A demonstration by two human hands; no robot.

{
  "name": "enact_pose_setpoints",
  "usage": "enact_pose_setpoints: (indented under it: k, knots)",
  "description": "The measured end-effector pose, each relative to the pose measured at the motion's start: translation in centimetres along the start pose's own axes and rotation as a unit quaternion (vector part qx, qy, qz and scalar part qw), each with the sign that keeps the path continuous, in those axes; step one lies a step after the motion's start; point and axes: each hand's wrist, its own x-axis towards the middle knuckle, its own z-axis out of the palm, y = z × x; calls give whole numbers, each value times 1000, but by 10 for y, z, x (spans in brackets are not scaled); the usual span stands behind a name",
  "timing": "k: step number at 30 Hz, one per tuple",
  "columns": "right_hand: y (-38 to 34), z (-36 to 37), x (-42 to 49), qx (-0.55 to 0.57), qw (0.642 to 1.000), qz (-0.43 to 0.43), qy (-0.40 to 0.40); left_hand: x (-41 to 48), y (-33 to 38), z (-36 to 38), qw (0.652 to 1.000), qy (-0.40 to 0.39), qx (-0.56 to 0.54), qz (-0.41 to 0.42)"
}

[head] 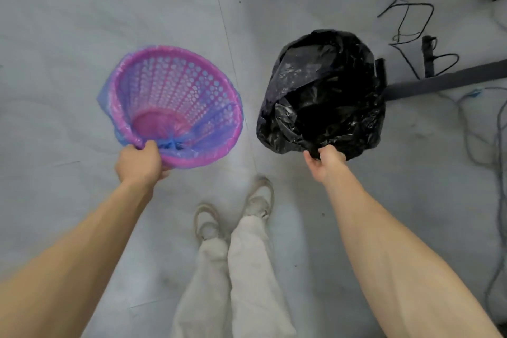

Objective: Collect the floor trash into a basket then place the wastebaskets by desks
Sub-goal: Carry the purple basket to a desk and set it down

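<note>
The left hand [140,163] grasps the near rim of a pink basket [175,85], thumb on top and fingers curled under; the basket is round, its wall full of small holes, and its mouth faces up toward the camera; a thin blue bag [203,134] lines it, folded over the rim and gathered into a knot just beside the thumb; inside, only the liner and the pink bottom show.

To the right, well apart from it, the right hand [325,160] pinches the near edge of a black bag [323,90]; the bag is crinkled and glossy, spread wide like a lined bin, though whether a basket sits under the plastic cannot be told; its inside is too dark to show any contents.

Both containers are out in front of the person over a pale grey floor [82,22]; white shoes [260,197] and light trousers [247,269] stand near, between the two arms; on the far right lie loose black cables [406,22], a blue-grey cable [472,93], and a flat dark strip [439,79] running from behind the black bag to the right edge.
</note>
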Motion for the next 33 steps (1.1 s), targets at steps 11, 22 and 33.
enact_pose_setpoints:
  k: [11, 22, 33]
  knots:
    - [-13, -13, -87, -183, 982, 11, -35, -56, 48, -54, 999, -44, 27, -8]
    - [-102, -46, -443, -465, 805, -320, -180, -195, 175, -225, 985, -134, -87, 65]
    - [-160, -30, -606, -207, 881, -300, -302, -284, 295, -366, 943, -227, -203, 134]
